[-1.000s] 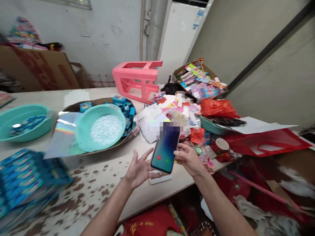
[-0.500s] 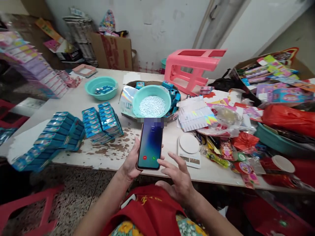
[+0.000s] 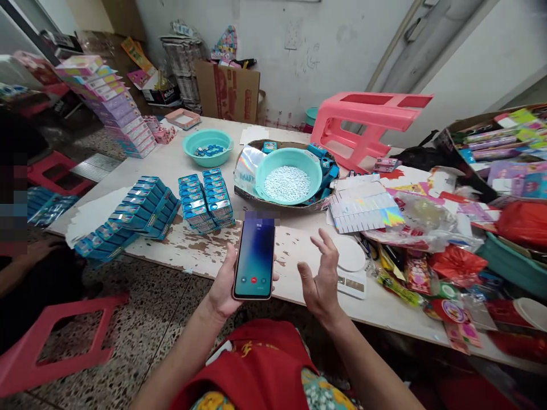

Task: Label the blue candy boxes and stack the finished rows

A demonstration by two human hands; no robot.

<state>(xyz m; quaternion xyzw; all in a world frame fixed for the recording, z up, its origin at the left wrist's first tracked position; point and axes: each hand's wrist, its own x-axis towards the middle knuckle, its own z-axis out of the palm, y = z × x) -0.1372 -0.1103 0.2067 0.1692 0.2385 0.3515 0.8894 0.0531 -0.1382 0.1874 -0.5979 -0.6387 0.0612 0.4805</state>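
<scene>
My left hand (image 3: 225, 286) is wrapped round a smartphone (image 3: 255, 256), held upright with its screen toward me. The lit screen is blue-green, with a red call button between two dim icons near the bottom. My right hand (image 3: 321, 279) is raised to the right of the phone, apart from it, fingers spread and holding nothing. Just behind that hand lies a white kitchen scale (image 3: 352, 256). Beyond the phone, a turquoise basin (image 3: 314, 168) of small white pieces rests in a cardboard tray (image 3: 252, 197) among blue boxes.
Blue small boxes (image 3: 147, 205) stand stacked at left, near a second turquoise basin (image 3: 191, 139). A pink stool (image 3: 367, 114) lies on the table (image 3: 205, 256) at the back. Packets and a red bag (image 3: 457, 265) crowd the right. Another person's arm (image 3: 17, 267) shows at far left.
My right hand has moved away from the phone to the right. The screen's red and green call buttons have become one central red button. The view has swung left.
</scene>
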